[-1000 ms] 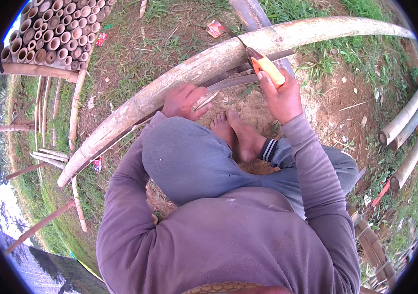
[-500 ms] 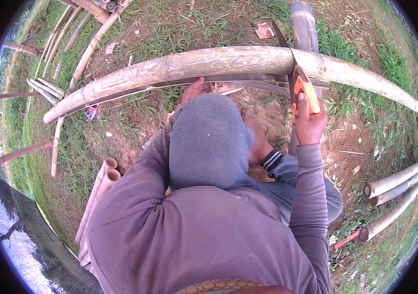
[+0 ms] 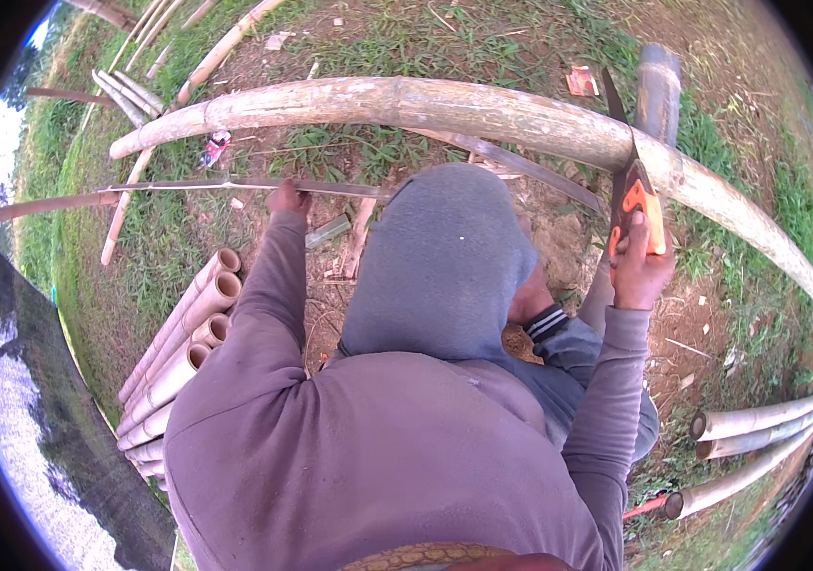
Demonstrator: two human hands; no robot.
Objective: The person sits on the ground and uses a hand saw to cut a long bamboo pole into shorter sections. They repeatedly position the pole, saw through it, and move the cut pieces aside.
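Observation:
A long bamboo pole (image 3: 483,109) lies across the view in front of me. My right hand (image 3: 639,271) grips the orange handle of a handsaw (image 3: 646,202). Its blade crosses the pole's right part and looks sunk in a cut, with the tip showing beyond the far side. My left hand (image 3: 288,199) is closed around a long thin bamboo strip (image 3: 340,187), held off to the left on the near side of the pole. The strip's right end passes behind my grey hood (image 3: 435,257).
An upright bamboo post (image 3: 657,95) stands behind the pole near the saw. Cut bamboo lengths (image 3: 173,376) are stacked at the left, and more poles (image 3: 759,419) lie at the right. Another split piece (image 3: 540,171) sits under the pole. Wood scraps (image 3: 359,238) litter the ground.
My left hand has drawn the bamboo strip away from the pole, towards me and to the left. The saw stays at the same place on the pole. The whole view has shifted.

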